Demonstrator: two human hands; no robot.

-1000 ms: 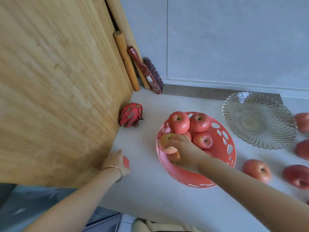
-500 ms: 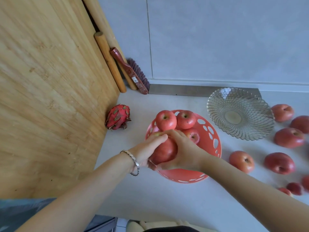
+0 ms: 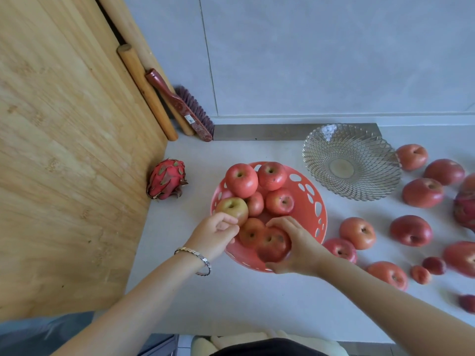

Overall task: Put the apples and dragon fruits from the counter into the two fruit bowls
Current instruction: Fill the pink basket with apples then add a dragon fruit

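A red plastic bowl (image 3: 312, 201) with oval holes sits mid-counter and holds several apples. My right hand (image 3: 295, 246) grips a red apple (image 3: 272, 246) at the bowl's near rim. My left hand (image 3: 214, 233) rests at the bowl's left rim, fingers curled against a yellowish apple (image 3: 232, 208). An empty glass bowl (image 3: 350, 161) stands behind and to the right. A dragon fruit (image 3: 167, 179) lies left of the red bowl by the wooden board. Several loose apples (image 3: 357, 232) lie on the counter at right.
A big wooden board (image 3: 69, 155) leans along the left. A rolling pin (image 3: 146, 91) and a red brush (image 3: 180, 105) stand in the back corner. Another dragon fruit (image 3: 464, 209) shows at the right edge. The counter's front edge runs near my body.
Both hands were together on one apple at the bowl's front. Now the right hand holds a red apple at the near rim and the left hand has parted to the bowl's left rim.
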